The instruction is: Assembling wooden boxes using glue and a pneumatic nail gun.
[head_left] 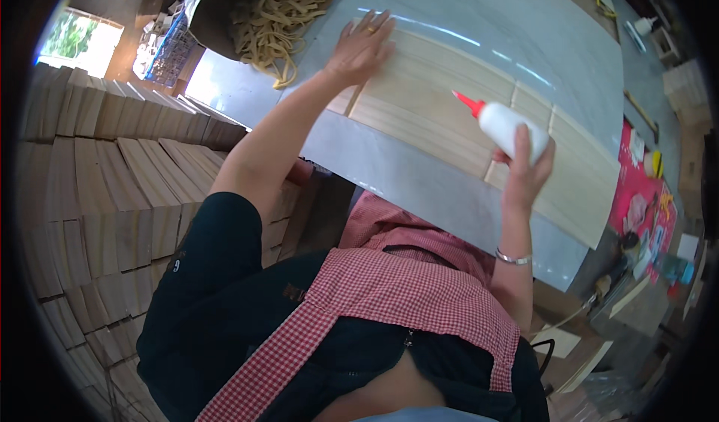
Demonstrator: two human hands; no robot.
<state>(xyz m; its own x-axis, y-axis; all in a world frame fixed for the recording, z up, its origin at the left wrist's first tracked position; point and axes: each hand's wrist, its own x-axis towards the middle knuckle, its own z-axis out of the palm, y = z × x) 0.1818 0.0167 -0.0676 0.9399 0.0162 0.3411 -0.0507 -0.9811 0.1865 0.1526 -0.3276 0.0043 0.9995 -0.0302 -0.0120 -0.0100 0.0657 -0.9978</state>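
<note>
Left hand (359, 47): flat, fingers spread, palm down on the far end of the wooden slats (442, 115). Nothing grasped; grip fully open, pressing only. 1 ring visible on a finger.

Right hand (524, 171): grip closed around 1 white glue bottle (505, 126), held from below and behind. Bottle tilted, its 1 red nozzle (468, 104) pointing up-left from the hand, above the slat surface. Whether the nozzle tip touches the wood, cannot tell. 1 metal bracelet (514, 258) on the right wrist.

Slats: pale wood, laid side by side in 1 flat row on the grey desk (419, 178), running between the 2 hands and on past the right hand. About 5 long seams visible, exact slat count unclear. 2 thin cross strips show under the row, 1 just below the left hand, 1 just left of the right hand.

Beyond the left hand: 1 open sack (225, 10) holding a tangle of pale rubber bands (281, 17), too many to count.

Left of the left arm: stacked wooden boards (112, 190), several rows, uncounted.

Person wears a red-checked apron (389, 287).
</note>
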